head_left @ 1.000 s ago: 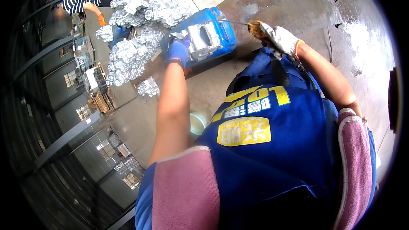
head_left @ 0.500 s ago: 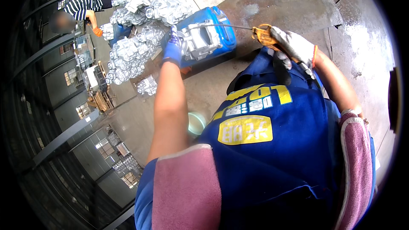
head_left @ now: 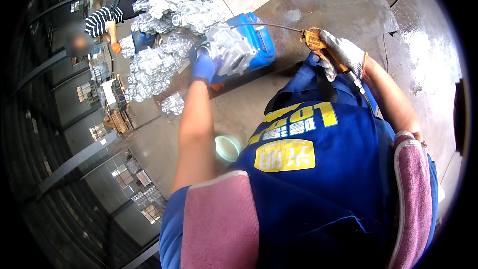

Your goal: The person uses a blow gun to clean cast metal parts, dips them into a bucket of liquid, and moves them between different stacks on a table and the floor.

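A silvery cast metal housing (head_left: 231,50), smeared by motion, sits tilted on a blue plastic drum (head_left: 264,45) lying on its side. My left hand (head_left: 204,66), in a blue glove, grips the near left edge of the housing; its fingers are partly blurred. In a white glove with a dark, dirty palm, my right hand (head_left: 343,52) is closed around an orange air blow gun (head_left: 313,41). The gun's long thin nozzle reaches left to the top of the housing, where its tip is hard to make out. A hose fitting (head_left: 354,80) hangs from the gun's handle.
Heaps of similar castings (head_left: 159,62) lie beyond my left hand, and one casting (head_left: 173,102) rests apart on the floor. A pale green basin (head_left: 228,148) stands beside my left forearm. At upper left a person in a striped shirt (head_left: 102,20) bends over another casting.
The housing has turned and tilted on the drum. My left hand has shifted lower along its edge, and the blow gun's nozzle has swung up, now bending over the housing's top.
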`<state>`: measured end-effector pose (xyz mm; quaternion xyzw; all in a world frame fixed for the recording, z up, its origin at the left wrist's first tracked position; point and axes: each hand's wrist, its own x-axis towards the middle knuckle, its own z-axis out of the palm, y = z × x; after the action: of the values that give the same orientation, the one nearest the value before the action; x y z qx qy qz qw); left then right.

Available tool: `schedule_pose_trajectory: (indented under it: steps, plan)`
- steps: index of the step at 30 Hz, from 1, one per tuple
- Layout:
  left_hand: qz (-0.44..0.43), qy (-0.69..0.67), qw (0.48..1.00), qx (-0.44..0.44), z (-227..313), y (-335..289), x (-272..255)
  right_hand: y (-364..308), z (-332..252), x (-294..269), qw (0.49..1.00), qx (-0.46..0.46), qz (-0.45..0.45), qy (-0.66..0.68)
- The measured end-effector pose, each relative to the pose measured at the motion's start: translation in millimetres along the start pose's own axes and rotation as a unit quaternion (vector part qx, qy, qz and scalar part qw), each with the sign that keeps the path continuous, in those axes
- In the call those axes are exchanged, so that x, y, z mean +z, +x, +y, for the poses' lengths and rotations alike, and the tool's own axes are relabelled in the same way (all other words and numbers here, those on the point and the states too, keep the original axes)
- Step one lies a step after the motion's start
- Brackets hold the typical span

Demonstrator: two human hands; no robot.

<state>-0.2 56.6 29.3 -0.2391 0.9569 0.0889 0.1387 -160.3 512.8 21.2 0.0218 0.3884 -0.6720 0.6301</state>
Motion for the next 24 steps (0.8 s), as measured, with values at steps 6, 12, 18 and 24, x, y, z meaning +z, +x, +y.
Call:
schedule_pose_trajectory:
  steps: [6, 12, 18, 24]
  plan:
    - [-0.056, 0.058, 0.996, -0.026, 25, -9, -24, 9, 3, 9, 0.997, 0.069, -0.015, 0.034]
    - [-0.053, 0.078, 0.995, -0.024, 15, -10, -18, 22, 3, 18, 0.99, 0.105, -0.067, 0.069]
    - [-0.059, 0.104, 0.993, -0.021, 22, -8, -19, 25, 4, 19, 0.991, 0.111, -0.04, 0.058]
    - [-0.089, 0.074, 0.991, -0.065, 15, -6, -16, 30, 10, 9, 0.992, 0.09, -0.082, 0.023]
